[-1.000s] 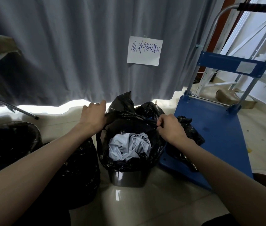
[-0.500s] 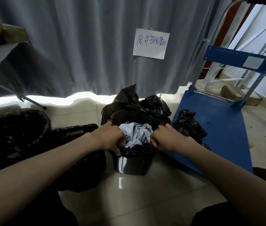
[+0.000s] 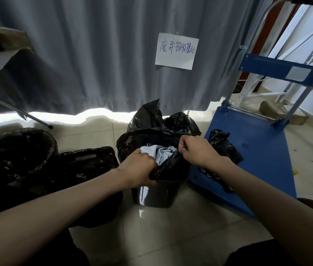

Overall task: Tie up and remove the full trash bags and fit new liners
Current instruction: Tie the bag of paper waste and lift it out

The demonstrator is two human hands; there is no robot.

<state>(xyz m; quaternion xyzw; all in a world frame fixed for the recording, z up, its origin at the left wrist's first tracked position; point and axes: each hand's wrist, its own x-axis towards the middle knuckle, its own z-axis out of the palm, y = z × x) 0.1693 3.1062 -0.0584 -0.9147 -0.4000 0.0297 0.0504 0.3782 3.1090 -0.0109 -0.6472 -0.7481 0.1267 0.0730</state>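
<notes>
Right hand (image 3: 198, 150) has lifted toward 1 o'clock; both it and left hand (image 3: 140, 169) grip the liner (image 3: 171, 169), fingers curled tight.

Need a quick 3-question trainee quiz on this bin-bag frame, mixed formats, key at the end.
1. True or false: both hands, the left hand and the right hand, grip the black liner of the middle bin.
2. What shows inside that liner? A) crumpled pale paper B) bottles C) nothing
3. Fill in: the blue cart stands to the ___ of the bin.

Key: 1 true; 2 A; 3 right
</notes>
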